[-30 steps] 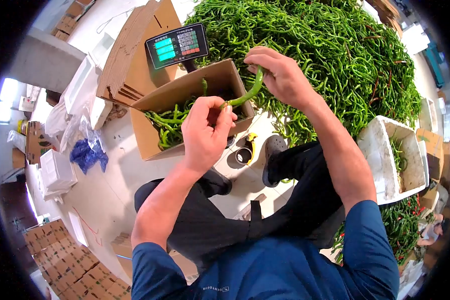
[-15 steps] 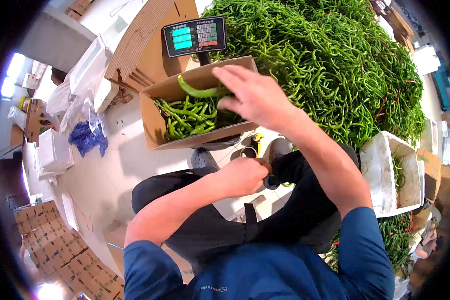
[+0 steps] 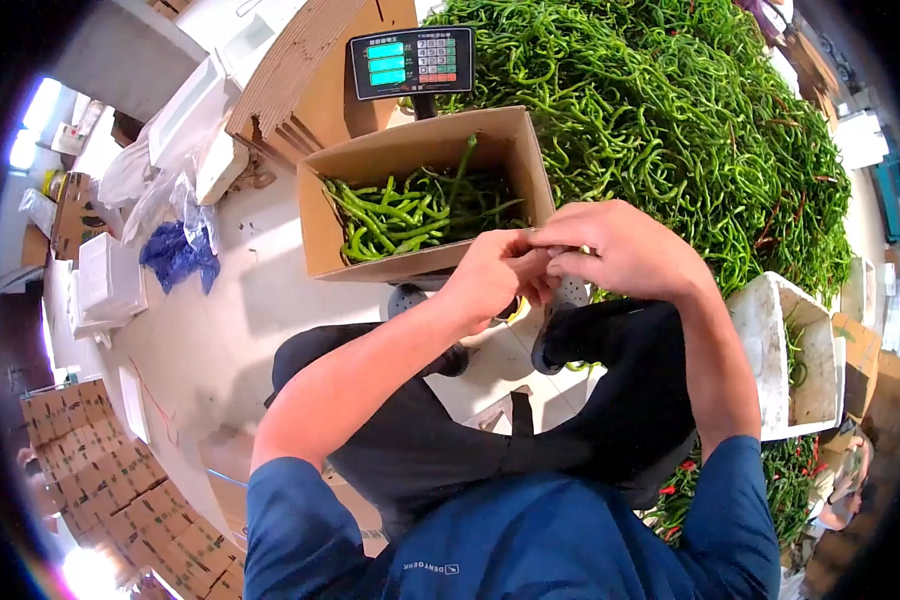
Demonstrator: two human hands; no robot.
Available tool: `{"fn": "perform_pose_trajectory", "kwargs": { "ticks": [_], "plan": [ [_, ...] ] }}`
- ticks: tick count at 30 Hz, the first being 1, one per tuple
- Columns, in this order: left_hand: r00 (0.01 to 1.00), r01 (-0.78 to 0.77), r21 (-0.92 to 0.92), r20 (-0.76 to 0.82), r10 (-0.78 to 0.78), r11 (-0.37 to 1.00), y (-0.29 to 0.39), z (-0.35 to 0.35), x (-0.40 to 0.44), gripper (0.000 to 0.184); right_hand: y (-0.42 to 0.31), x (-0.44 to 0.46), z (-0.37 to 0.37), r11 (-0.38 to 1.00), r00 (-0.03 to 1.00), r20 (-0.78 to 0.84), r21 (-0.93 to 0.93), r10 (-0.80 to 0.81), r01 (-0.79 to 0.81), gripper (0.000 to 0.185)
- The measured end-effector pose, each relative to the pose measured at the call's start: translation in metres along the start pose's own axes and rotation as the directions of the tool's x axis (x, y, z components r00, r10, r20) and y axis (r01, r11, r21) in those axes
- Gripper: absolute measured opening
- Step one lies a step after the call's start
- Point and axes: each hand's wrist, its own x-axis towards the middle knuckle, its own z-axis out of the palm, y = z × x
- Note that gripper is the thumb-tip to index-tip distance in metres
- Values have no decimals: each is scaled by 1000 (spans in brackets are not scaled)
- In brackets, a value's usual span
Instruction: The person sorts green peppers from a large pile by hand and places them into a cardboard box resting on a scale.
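Note:
My left hand (image 3: 498, 276) and my right hand (image 3: 625, 250) meet just past the near right corner of an open cardboard box (image 3: 327, 232). Both have curled, pinching fingers that touch each other. A small pale green bit shows at my right fingertips, but what either hand holds is mostly hidden. Green chili peppers (image 3: 400, 215) lie in the box, and one long pepper (image 3: 464, 165) leans up above the others. Behind the box stands a scale display (image 3: 412, 62) with lit green screens.
A large heap of green peppers (image 3: 670, 130) fills the far right. On the right side stands a white foam box (image 3: 765, 360) with a few peppers in it. Flattened cardboard (image 3: 290, 80) leans behind the box at left. A blue plastic bag (image 3: 178, 255) lies on the floor.
My right hand has let go of a pepper over the box and come back to my left hand. That hand has risen toward the box. The box sits farther right in view.

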Motion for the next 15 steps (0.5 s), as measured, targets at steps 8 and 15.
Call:
{"fn": "perform_pose_trajectory", "kwargs": {
  "ticks": [8,15],
  "plan": [
    [985,41,91,165,-55,995,-19,35,24,31,-3,-65,-9,966,954,-165,105,250,-235,16],
    [950,-285,610,285,130,740,-26,54,34,24,45,-169,-11,726,537,-495,547,683,-417,16]
  ]
}}
